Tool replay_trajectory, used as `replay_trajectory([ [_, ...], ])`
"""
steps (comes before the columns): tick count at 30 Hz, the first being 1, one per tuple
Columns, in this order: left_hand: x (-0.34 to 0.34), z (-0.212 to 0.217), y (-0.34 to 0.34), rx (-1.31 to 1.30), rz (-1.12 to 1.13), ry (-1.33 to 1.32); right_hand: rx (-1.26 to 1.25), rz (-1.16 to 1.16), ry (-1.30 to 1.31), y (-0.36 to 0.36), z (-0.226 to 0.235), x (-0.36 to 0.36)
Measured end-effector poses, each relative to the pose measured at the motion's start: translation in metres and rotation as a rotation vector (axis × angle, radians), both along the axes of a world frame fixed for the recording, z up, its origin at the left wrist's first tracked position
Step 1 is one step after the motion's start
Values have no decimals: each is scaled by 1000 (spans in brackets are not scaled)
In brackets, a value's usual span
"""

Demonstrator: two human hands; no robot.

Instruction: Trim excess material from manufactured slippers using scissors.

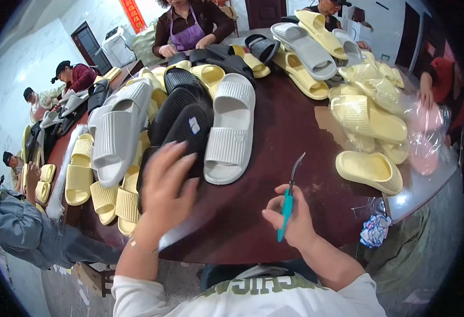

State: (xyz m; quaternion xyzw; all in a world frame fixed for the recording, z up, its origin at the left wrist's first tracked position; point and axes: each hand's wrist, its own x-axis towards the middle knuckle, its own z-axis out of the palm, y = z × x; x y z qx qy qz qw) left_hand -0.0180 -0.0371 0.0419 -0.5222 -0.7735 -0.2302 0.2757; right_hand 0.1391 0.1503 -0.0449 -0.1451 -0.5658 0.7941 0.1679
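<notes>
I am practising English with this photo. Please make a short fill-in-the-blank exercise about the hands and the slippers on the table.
1. The right hand holds scissors with a ______ handle.
2. The left hand reaches over a ______ slipper.
3. Just right of that slipper lies a ______ slipper.
4. At the table's right edge, pink slippers lie inside clear ______ bags.

Missing words: teal; black; white; plastic

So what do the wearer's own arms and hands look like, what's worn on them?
Both hands are bare: no gloves, no rings or watch visible. The left hand and right hand come from forearms that are uncovered; white sleeves are pushed up toward the elbows. The white top has olive lettering across the chest.
</notes>
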Motion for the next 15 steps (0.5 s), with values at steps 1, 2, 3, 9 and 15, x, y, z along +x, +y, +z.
replay_trajectory([
  [1, -3, -11, 23, -128, 8, -17, 0, -8, -8, 1, -1, -1],
  [2, -8, -21, 40, -257, 24, -29, -17, -10, -5, 0, 0, -3],
  [3, -17, -31, 54, -258, 23, -32, -33, -15, -1, -1, 1, -4],
  [9, -53, -52, 89, -416, 118, -227, -59, -20, 46, 1, -1, -3],
  [15, -15, -42, 76, -362, -143, -160, -206, -469, 140, 26, 5, -6],
])
